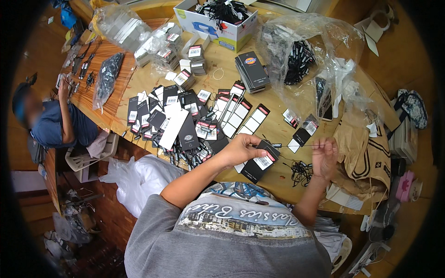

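Note:
My left hand (241, 149) pinches a black hang tag (254, 171) with a white barcode label on its face. From the tag's upper end a thin black string (301, 146) runs out to the right, pulled nearly straight. The far end of that string is pinched in my right hand (324, 156). Between the hands and the table's near edge lies a small tangle of loose black strings (301, 173). A black-and-white tag (302, 136) rests just beyond the string. Left of my left hand spreads a heap of strung tags (187, 134), overlapping one another.
A white box (218, 30) filled with black strings stands at the back, near a stack of black tags (252, 74). Clear plastic bags (320, 41) cover the back right. Brown packaging (364, 148) lies at right. A person (60, 113) sits at far left.

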### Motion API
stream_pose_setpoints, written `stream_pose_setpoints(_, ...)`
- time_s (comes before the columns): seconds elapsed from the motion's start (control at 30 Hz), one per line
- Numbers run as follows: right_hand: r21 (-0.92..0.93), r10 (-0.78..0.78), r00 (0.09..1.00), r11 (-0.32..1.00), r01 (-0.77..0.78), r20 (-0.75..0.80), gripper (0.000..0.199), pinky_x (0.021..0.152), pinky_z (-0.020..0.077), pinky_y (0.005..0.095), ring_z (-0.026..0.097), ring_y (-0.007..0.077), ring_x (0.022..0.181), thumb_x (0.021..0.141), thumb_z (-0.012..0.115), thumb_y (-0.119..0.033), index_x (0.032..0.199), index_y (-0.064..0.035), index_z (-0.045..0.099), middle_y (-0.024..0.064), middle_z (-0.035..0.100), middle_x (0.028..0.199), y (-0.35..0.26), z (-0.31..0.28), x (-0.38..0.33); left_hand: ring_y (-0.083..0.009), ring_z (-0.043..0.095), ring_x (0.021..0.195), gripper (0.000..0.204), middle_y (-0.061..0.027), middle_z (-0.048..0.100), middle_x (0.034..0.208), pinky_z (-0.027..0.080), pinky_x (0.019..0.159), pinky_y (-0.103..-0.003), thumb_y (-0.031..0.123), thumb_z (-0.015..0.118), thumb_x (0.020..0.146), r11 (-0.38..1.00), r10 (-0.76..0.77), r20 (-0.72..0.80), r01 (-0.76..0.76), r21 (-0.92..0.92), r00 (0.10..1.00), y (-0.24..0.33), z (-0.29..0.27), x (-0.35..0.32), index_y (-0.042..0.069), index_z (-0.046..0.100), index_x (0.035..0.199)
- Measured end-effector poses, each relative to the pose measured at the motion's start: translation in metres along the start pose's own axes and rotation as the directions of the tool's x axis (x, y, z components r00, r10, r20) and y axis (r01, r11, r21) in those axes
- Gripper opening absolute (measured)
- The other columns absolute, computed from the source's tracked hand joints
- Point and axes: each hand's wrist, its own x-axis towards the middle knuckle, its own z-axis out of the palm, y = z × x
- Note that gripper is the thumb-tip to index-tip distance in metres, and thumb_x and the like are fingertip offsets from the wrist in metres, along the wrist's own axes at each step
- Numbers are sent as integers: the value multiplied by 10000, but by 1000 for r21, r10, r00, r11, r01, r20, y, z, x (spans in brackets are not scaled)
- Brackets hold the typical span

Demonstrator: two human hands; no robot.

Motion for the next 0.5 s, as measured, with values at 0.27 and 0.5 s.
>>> stream_pose_setpoints(0.27,741,125,991,660,-124,55,142,617,388,246,460,137,638,784,567,-160,755,-57,474,23,472,703,19,22,3,-46,523,632,126,-27,595,742,432,567,-184,38,609,740,1000,14,-24,-13,22,1000,-11,0,1,-34,592,842)
stream_pose_setpoints(0.5,-469,-152,986,877,103,-68,128,557,438,229,525,128,615,712,548,100,821,48,589,110,563,804,24,58,-11,-65,510,695,156,-32,541,797,422,627,-205,105,511,826,989,138,-181,-147,-34,974,-19,-9,4,-8,462,921)
